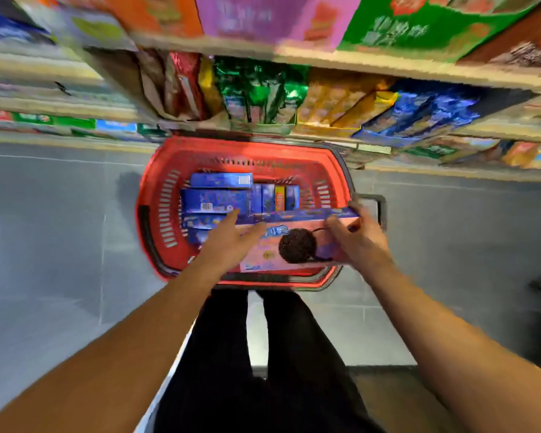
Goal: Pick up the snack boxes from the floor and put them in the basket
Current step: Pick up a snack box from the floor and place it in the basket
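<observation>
Cardboard was the material in hand: the pink snack box (294,242), long and flat with a cookie printed on its face, looked light and stiff, likely to flex a little under a hard squeeze but not to slip, as its printed faces appeared matte. Contents were probably brittle biscuits, so a drop would be best avoided. The short ends and long edges offered the firmest purchase.

The box was held low over the near half of the red basket (156,195), tilted with its face toward the person. The right hand (356,235) gripped the right end, fingers curled over the far edge and thumb on the printed face. The left hand (231,235) lay at the opposite end with fingers nearly straight and spread, the tips reaching past the top edge; it appeared to steady the box, not clamp it, though blur hid the exact contact.

Beyond the left fingertips, several blue boxes (214,201) lay flat in the basket, with more standing on edge just beside them. The basket sat on the grey floor (60,245), well ahead of both wrists, against the store shelves (325,101).
</observation>
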Available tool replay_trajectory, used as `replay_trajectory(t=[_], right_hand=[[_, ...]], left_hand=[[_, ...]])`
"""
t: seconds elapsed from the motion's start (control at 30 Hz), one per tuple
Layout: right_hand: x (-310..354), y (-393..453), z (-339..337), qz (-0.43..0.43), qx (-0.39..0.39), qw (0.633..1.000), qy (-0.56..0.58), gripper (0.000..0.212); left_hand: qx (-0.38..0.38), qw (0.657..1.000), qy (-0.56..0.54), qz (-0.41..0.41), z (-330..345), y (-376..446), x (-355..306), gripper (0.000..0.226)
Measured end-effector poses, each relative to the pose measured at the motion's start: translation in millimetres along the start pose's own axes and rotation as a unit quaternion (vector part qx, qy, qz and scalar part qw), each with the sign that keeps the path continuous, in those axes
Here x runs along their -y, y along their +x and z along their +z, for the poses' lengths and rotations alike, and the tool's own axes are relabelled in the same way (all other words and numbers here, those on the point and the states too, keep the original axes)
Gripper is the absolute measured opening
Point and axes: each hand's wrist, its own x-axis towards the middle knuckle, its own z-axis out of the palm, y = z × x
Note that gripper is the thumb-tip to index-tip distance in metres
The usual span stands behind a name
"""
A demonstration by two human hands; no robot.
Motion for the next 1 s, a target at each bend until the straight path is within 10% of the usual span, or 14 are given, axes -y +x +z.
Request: replay_trajectory(t=[0.23,0.53,1.0], right_hand=[[-80,58,84,0.039,0.012,0.999,0.016,0.066],[-145,185,173,0.029,-0.096,0.994,0.043,0.035],[-172,263,227,0.051,-0.116,0.992,-0.005,0.048]], left_hand=[[-0.074,0.997,-0.007,0.018,40,79,68,0.054],[-0.136,0.979,0.085,0.127,87,251,102,0.077],[-0.193,0.936,0.221,0.194,121,350,126,0.074]])
